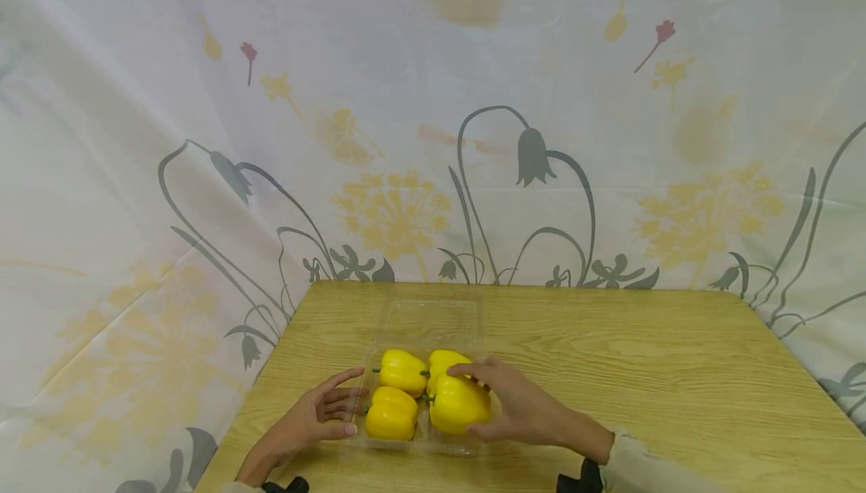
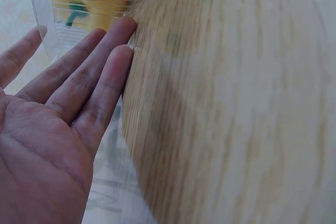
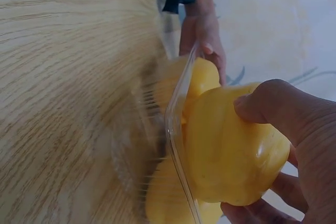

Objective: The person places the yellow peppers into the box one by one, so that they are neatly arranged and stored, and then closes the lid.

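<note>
Yellow: three peppers (image 1: 391, 413) in, the fourth pepper (image 1: 461, 409) in my right hand (image 1: 512, 400)

Beyond my hands hangs a pale cloth (image 1: 555, 222), lightly creased, printed with yellow and grey flowers. Under my hands lies the table (image 1: 643, 373), flat, with long wood grain. Between them sits the box (image 1: 422, 444), thin clear plastic with ribbed walls; its lid (image 1: 433, 322), just as clear, is tipped back open beyond my fingers.

I judge the work well along. Three peppers rest in the box: two just right of my left hand (image 1: 316, 412), one by my right fingertips. The fourth, gripped between right thumb and fingers, is above the rim at the near right corner, not yet settled; that and the unshut lid look left. All four are lobed, smooth and glossy. My left fingers are straight, at the box's wall; whether they press it, I can't tell. Smallest are the thin green stems (image 2: 77, 9).
</note>
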Tool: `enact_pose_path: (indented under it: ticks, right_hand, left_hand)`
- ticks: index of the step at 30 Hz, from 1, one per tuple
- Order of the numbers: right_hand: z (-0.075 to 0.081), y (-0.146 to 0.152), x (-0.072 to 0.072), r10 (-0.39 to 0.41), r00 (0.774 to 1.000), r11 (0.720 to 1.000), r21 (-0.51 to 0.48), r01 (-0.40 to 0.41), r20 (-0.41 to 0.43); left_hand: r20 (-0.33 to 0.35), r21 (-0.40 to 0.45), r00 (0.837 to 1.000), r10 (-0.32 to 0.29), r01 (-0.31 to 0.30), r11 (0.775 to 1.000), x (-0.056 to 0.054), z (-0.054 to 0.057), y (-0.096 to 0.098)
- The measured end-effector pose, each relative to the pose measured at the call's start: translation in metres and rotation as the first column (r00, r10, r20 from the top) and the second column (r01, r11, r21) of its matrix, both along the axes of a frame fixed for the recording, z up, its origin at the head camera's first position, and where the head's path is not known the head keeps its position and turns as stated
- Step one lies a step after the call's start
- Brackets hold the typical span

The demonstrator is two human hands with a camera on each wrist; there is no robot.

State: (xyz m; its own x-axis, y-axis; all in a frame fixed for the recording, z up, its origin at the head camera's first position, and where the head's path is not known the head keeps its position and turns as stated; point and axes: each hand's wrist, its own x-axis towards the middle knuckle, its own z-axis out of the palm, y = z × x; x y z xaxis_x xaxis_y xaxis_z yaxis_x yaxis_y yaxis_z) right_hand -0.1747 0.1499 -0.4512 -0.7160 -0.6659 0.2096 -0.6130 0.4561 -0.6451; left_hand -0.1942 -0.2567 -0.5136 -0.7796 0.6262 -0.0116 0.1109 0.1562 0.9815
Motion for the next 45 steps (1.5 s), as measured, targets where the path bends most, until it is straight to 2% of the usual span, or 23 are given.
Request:
enact_pose_path:
  ticks: [5, 9, 12, 18, 28, 36, 45]
  right_hand:
    - [-0.002, -0.003, 0.0, 0.028, 1.0, 1.0, 0.004, -0.028, 0.013]
    - [-0.004, -0.005, -0.001, 0.047, 0.999, 0.999, 0.011, -0.046, -0.021]
    - [-0.006, -0.007, -0.001, 0.044, 0.998, 0.998, 0.036, -0.042, -0.052]
    - [-0.009, -0.01, -0.002, 0.038, 0.998, 0.999, 0.038, -0.036, -0.051]
    - [-0.019, -0.015, -0.002, 0.051, 0.995, 0.994, 0.106, -0.042, -0.081]
    - [-0.018, -0.013, -0.002, 0.095, 0.988, 0.987, 0.138, -0.078, -0.123]
    - [-0.019, -0.013, -0.002, 0.11, 0.988, 0.984, 0.152, -0.093, -0.105]
  left_hand:
    - [-0.016, 0.012, 1.0, -0.019, 0.019, 1.0, 0.0, -0.001, -0.001]
    - [-0.016, 0.013, 1.0, -0.018, 0.018, 1.0, 0.001, 0.0, -0.001]
    - [-0.017, 0.014, 1.0, -0.02, 0.02, 1.0, 0.001, 0.0, -0.001]
    - [-0.027, 0.022, 0.999, -0.033, 0.033, 0.999, 0.0, -0.001, -0.001]
    - [0.008, 0.004, 1.0, -0.02, 0.02, 1.0, -0.002, -0.003, -0.001]
    - [-0.002, 0.014, 1.0, -0.026, 0.026, 1.0, -0.002, -0.003, 0.0]
    - [-0.02, 0.019, 0.999, -0.036, 0.036, 0.999, -0.002, -0.001, 0.001]
